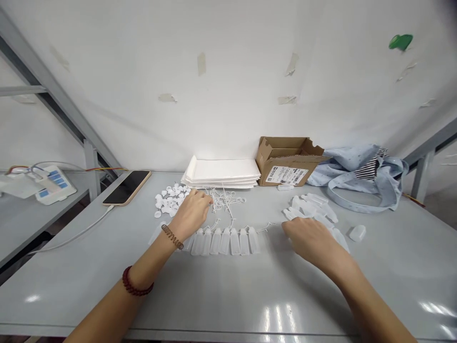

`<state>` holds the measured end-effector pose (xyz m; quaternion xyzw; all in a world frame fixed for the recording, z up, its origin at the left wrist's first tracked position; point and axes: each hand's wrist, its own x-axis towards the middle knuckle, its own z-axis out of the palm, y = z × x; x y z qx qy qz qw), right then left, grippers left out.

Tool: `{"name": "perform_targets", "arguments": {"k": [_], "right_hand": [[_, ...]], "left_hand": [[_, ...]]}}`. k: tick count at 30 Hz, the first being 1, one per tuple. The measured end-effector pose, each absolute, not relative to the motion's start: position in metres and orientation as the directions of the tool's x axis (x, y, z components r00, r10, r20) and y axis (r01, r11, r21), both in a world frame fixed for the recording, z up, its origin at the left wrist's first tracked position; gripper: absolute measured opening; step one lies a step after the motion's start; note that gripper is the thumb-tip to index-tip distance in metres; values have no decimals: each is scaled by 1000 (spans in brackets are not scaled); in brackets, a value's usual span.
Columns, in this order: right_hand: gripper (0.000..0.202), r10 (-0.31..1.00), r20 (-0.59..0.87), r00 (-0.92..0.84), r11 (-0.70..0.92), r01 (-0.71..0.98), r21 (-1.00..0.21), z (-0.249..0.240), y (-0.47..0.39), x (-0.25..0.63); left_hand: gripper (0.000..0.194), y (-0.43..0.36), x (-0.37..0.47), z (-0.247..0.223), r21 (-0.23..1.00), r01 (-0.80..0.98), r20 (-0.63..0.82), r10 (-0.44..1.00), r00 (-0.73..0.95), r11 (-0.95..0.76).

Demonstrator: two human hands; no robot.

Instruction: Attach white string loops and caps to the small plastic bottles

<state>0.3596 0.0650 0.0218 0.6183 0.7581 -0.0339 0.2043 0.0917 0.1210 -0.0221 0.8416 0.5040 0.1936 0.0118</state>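
A row of translucent plastic pieces (224,241) lies across the middle of the grey table, with thin white stems at their tops. My left hand (193,212) is closed above the row's left part, beside a heap of small white caps (170,199) and a tangle of white looped strips (225,199). What its fingers hold, if anything, cannot be made out. At the right, my right hand (310,236) is closed at the near side of a loose pile of translucent pieces (312,206); its fingertips are hidden.
Behind stand a stack of white sheets (223,171), an open cardboard box (289,164) and a light blue cloth bag (367,183). A phone (128,187) with a white cable lies at the left. One translucent piece (357,233) sits apart at the right.
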Motion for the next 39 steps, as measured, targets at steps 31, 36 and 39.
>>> {"name": "perform_targets", "arguments": {"k": [31, 36, 39], "right_hand": [[26, 994, -85, -74, -86, -20, -996, 6, 84, 342], [26, 994, -79, -72, -79, 2, -997, 4, 85, 342], [26, 994, -75, -79, -75, 2, -997, 4, 84, 342]], "left_hand": [[20, 162, 68, -22, 28, 823, 181, 812, 555, -568], [19, 164, 65, -25, 43, 825, 164, 818, 551, -564], [20, 163, 65, -25, 60, 834, 166, 829, 534, -549]]}}
